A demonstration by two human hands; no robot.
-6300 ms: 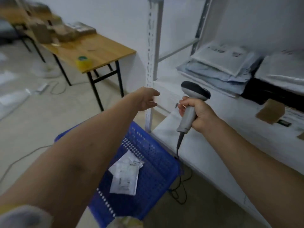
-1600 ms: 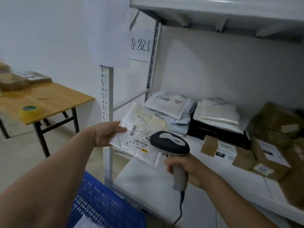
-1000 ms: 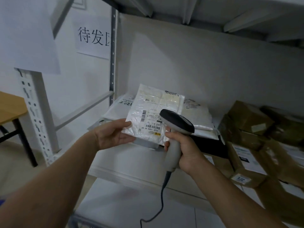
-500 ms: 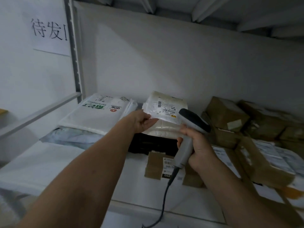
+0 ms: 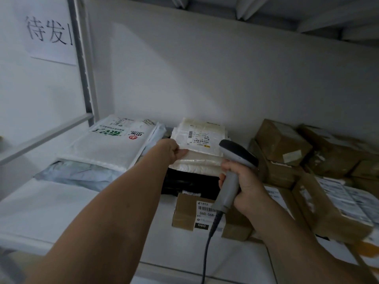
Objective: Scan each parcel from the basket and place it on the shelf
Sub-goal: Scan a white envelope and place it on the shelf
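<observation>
A white bubble-mailer parcel (image 5: 202, 136) with a barcode label lies flat on top of a stack of white mailers and a black bag on the white shelf (image 5: 51, 210). My left hand (image 5: 171, 149) pinches the parcel's near left corner. My right hand (image 5: 243, 185) grips the handle of a grey barcode scanner (image 5: 235, 158), its dark head just right of the parcel and its cable hanging down. The basket is out of view.
A large white mailer with green print (image 5: 110, 144) lies over grey bags at the left. A small brown box (image 5: 192, 214) labelled 060 sits in front of the stack. Several brown cartons (image 5: 283, 140) crowd the right. A shelf post (image 5: 82, 58) stands at the left.
My left hand has lowered the parcel from a tilted hold until it lies flat on the white stack. The scanner has stayed beside it in my right hand.
</observation>
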